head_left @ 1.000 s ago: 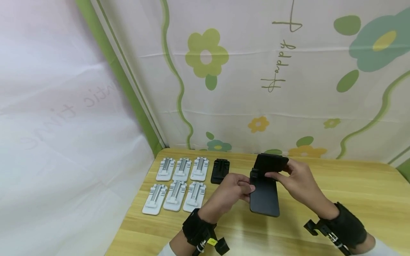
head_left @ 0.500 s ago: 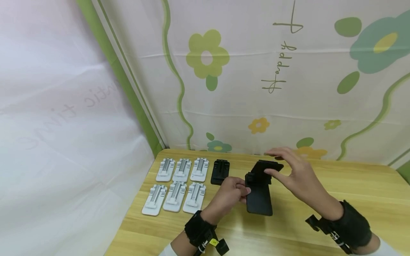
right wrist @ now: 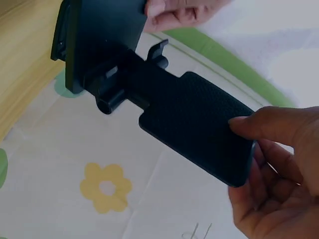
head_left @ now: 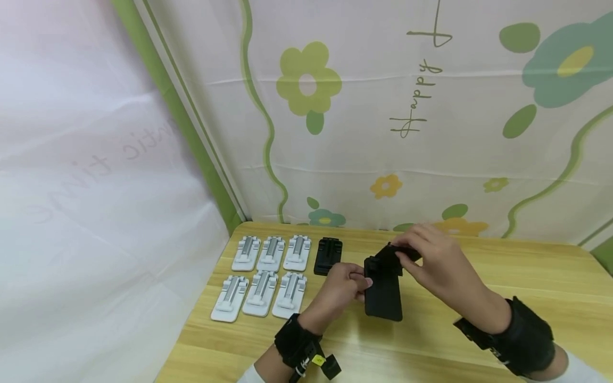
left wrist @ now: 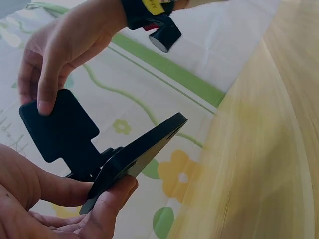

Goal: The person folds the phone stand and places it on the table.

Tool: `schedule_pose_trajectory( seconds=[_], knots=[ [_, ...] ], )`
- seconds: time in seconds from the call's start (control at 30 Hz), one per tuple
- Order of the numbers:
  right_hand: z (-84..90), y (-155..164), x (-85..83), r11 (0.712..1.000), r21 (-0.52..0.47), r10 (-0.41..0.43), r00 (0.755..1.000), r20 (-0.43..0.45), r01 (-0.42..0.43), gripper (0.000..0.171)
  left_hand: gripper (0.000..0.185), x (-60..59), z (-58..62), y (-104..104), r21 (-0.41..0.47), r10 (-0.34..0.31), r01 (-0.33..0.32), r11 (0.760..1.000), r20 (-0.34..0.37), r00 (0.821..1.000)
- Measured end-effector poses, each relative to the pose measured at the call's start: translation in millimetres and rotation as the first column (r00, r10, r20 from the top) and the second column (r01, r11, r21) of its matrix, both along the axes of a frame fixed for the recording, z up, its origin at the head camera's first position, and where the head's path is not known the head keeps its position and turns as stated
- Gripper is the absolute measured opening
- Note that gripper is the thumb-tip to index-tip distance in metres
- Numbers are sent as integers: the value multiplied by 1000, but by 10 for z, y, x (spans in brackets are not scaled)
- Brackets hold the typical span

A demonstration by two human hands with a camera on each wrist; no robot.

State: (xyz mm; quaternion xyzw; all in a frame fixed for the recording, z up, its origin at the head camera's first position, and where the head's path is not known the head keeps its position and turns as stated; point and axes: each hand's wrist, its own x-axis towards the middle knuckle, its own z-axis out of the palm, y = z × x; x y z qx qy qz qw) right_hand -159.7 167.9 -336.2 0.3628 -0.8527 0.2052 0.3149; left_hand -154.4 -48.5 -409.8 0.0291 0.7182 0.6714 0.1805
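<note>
A black folding phone stand (head_left: 383, 292) is held just above the wooden table (head_left: 527, 276), right of centre. My left hand (head_left: 360, 282) grips the left edge of its base plate (left wrist: 142, 147), thumb (left wrist: 112, 199) underneath. My right hand (head_left: 407, 254) pinches the hinged upper flap (right wrist: 194, 124) at its far end, fingers curled over it and thumb (right wrist: 249, 127) on its face. The flap (left wrist: 60, 129) stands at an angle to the base (right wrist: 99, 35), joined by a small hinge.
Several white stands (head_left: 263, 274) lie flat in two rows at the table's left end. Another black stand (head_left: 328, 255) lies flat beside them, just left of my hands. A flowered cloth (head_left: 383, 133) hangs behind the table; a white cloth (head_left: 96, 213) is on the left.
The flap has come down from steeply raised to a low angle. My right hand, open above it half a second ago, now pinches its end. The stand has shifted slightly left.
</note>
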Motion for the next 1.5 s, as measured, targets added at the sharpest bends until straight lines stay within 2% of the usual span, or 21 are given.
schedule_pose_trajectory(
  seconds=[0.07, 0.13, 0.23, 0.37, 0.47, 0.57, 0.73, 0.8, 0.87, 0.93, 0.97, 1.0, 1.03, 1.07, 1.1, 1.17, 1.23, 1.27, 1.3, 1.37, 1.5],
  knots=[
    [-24, -33, 28, 999, 5, 35, 999, -38, -35, 19, 24, -18, 10, -31, 6, -2, 2, 1000, 2, 1000],
    [-69, -82, 69, 997, 14, 74, 995, -65, -74, 11, 24, -42, 33, -71, 17, 2, -2, 1000, 4, 1000],
    [-189, -189, 142, 991, 25, 136, 984, -116, -134, 39, 25, -91, 90, -126, 40, 17, -17, 999, 5, 1000],
    [-380, -340, 232, 983, 104, 174, 959, -222, -154, 45, 28, -121, 181, -167, 89, 64, -63, 994, -9, 998],
    [-484, -408, 266, 982, 143, 162, 939, -305, -122, 45, 33, -116, 219, -183, 110, 84, -81, 991, -24, 996],
    [-531, -430, 276, 985, 139, 140, 933, -333, -98, 45, 34, -107, 223, -190, 114, 88, -84, 990, -29, 996],
    [-513, -402, 267, 987, 97, 151, 960, -237, -131, 42, 31, -113, 204, -208, 124, 71, -67, 990, -27, 997],
    [-482, -358, 255, 987, 29, 161, 979, -127, -158, 37, 30, -123, 202, -215, 131, 63, -60, 990, -22, 998],
    [-436, -296, 233, 989, -50, 137, 991, 1, -137, 30, 29, -122, 213, -225, 139, 64, -61, 988, -23, 998],
    [-373, -225, 201, 990, -129, 77, 978, 194, -52, 32, 29, -125, 226, -231, 144, 67, -63, 988, -22, 998],
    [-337, -186, 179, 987, -160, 51, 948, 315, 0, 36, 30, -122, 233, -234, 149, 70, -67, 987, -19, 997],
    [-306, -147, 154, 982, -180, 31, 902, 430, 52, 41, 31, -117, 243, -236, 151, 70, -67, 986, -16, 997],
    [-279, -109, 128, 976, -192, 23, 837, 547, 98, 46, 31, -111, 250, -237, 153, 67, -64, 986, -14, 998],
    [-258, -76, 99, 967, -216, 47, 746, 664, 132, 52, 32, -107, 255, -236, 154, 63, -60, 986, -12, 998],
    [-241, -47, 72, 955, -248, 94, 629, 772, 162, 58, 33, -99, 263, -233, 153, 57, -55, 987, -10, 998],
    [-239, -2, 16, 923, -332, 234, 400, 886, 196, 67, 34, -81, 277, -226, 153, 38, -35, 988, -17, 999],
    [-262, 21, -22, 887, -402, 357, 214, 909, 225, 69, 34, -69, 289, -215, 149, 22, -17, 989, -26, 999],
    [-274, 25, -37, 869, -431, 406, 145, 902, 242, 70, 34, -64, 296, -210, 148, 16, -11, 989, -32, 999],
    [-288, 29, -49, 855, -452, 441, 103, 892, 253, 68, 34, -59, 303, -205, 147, 12, -6, 989, -39, 999],
    [-308, 34, -59, 842, -477, 475, 74, 877, 253, 66, 35, -56, 308, -200, 150, 8, -1, 989, -45, 999],
    [-316, 42, -66, 836, -493, 489, 81, 869, 242, 65, 35, -61, 298, -207, 155, -2, 6, 988, -29, 1000]
  ],
)
